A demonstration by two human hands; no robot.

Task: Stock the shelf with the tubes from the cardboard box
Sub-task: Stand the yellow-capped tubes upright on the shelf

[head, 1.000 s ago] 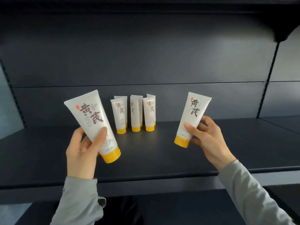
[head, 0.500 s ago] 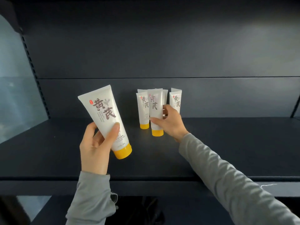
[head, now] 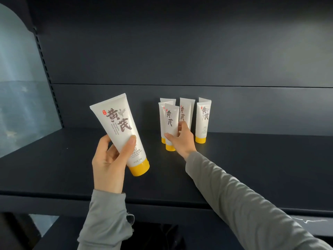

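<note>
Head view: a white tube [head: 170, 123] with a yellow cap stands upright in the right hand [head: 182, 139], whose thumb and fingers curl round its lower body. It is at the front of a cluster of standing tubes [head: 203, 120], cap-down near the back of the dark shelf [head: 252, 168]. Whether its cap touches the shelf cannot be told. The left hand [head: 111, 159] grips a second tube [head: 122, 130], tilted, above the shelf's front. Grey sleeves [head: 106, 222] cover both arms, and a dark back panel [head: 180, 51] rises behind.
</note>
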